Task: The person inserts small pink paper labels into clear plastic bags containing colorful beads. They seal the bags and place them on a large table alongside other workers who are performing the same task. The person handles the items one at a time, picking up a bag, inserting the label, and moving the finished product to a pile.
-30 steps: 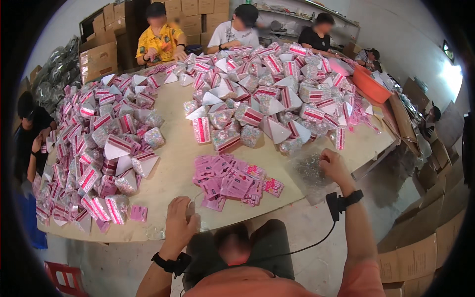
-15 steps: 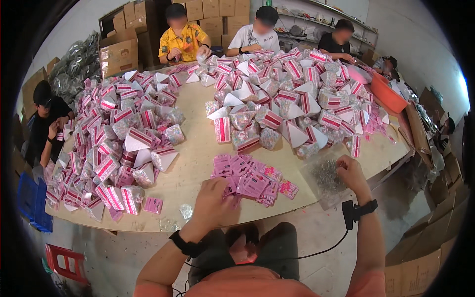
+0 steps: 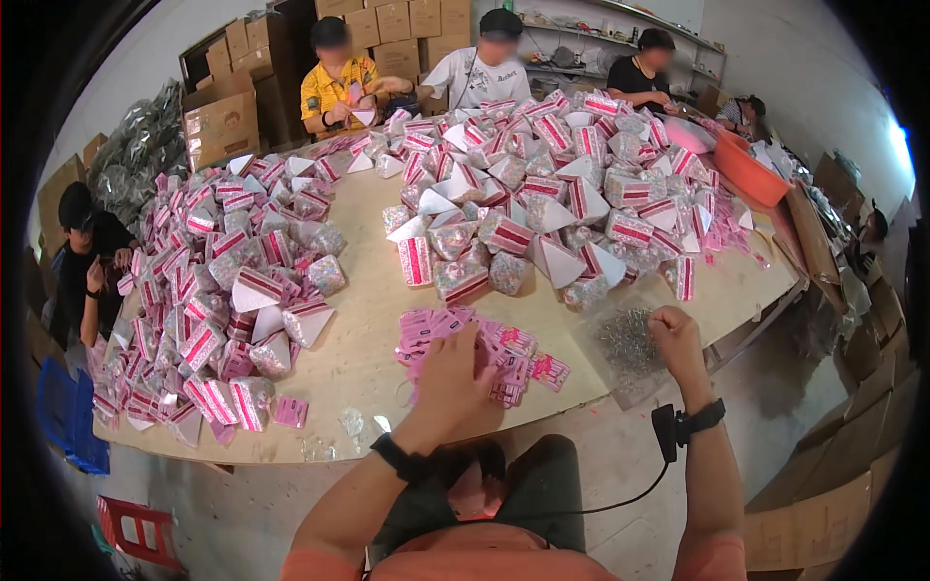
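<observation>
My left hand (image 3: 451,376) rests on a loose pile of pink printed cards (image 3: 426,327), its fingers stretched out over them and partly covering them. To the right, a flat clear plastic bag (image 3: 603,360) carries a heap of small silvery metal pieces (image 3: 626,336), too small to name. At the right edge of that heap is my right hand (image 3: 674,341), its fingers curled together; whatever is in them is hidden. Beyond the cards lies a big heap of clear-wrapped, wedge-shaped packages (image 3: 557,218) with pink-and-white striped sides.
Another heap of wedge packages (image 3: 208,290) fills the table's left side. A single pink card (image 3: 291,412) and clear plastic scraps (image 3: 354,424) lie near the front edge. An orange basin (image 3: 751,169) stands at the far right. Several people sit around the table (image 3: 363,281).
My left hand has moved right and slightly forward over the cards, fingers now stretched out. My right hand stays beside the metal pieces. The whole view has shifted slightly.
</observation>
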The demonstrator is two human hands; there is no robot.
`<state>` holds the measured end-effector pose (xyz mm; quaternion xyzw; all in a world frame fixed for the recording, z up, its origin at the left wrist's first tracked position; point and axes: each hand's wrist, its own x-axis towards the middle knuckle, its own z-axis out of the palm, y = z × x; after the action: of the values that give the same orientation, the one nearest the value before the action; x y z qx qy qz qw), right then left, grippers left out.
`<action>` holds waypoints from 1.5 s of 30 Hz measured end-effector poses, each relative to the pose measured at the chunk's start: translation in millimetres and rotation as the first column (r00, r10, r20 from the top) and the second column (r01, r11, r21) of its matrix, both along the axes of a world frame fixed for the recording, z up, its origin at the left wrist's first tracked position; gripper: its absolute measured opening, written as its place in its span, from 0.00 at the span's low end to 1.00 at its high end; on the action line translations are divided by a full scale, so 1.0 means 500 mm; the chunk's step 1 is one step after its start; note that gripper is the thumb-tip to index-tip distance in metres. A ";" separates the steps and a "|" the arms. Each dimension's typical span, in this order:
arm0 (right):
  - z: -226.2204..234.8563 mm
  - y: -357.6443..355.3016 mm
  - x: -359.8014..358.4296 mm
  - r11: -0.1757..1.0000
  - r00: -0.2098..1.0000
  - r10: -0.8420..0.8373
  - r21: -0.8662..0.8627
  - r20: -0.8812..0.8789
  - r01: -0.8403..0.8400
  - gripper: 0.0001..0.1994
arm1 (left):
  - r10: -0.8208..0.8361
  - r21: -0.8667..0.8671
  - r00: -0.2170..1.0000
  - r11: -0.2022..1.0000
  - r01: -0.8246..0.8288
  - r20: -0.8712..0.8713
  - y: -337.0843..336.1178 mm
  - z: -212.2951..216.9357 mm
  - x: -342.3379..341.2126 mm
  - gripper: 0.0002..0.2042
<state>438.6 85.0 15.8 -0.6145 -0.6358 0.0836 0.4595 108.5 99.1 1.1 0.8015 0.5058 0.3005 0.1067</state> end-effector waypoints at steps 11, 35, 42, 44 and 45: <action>0.053 -0.060 -0.180 0.961 0.682 0.185 -0.014 -0.707 -0.276 0.03 | 0.227 -0.125 -0.099 0.793 0.597 0.969 -0.059 0.064 -0.079 0.24; -0.009 -0.104 -0.427 0.791 -0.077 0.039 0.078 -0.996 -0.606 0.03 | -0.016 -0.021 0.075 0.886 0.464 0.997 -0.136 0.052 -0.090 0.28; 0.009 -0.099 -0.453 0.789 -0.264 0.013 0.172 -0.964 -0.590 0.01 | 0.039 -0.095 0.123 0.866 0.491 0.992 -0.152 0.038 -0.087 0.28; 0.013 -0.099 -0.455 0.784 -0.311 0.013 0.203 -0.950 -0.587 0.01 | 0.076 -0.143 0.158 0.868 0.475 0.984 -0.159 0.033 -0.091 0.29; 0.013 -0.098 -0.455 0.784 -0.302 0.027 0.208 -0.953 -0.585 0.02 | 0.087 -0.151 0.156 0.869 0.471 0.984 -0.163 0.032 -0.095 0.29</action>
<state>211.1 36.0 22.3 -0.1927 -0.1599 0.7556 0.6053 61.2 17.8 17.2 0.4358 0.2606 0.6037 0.6145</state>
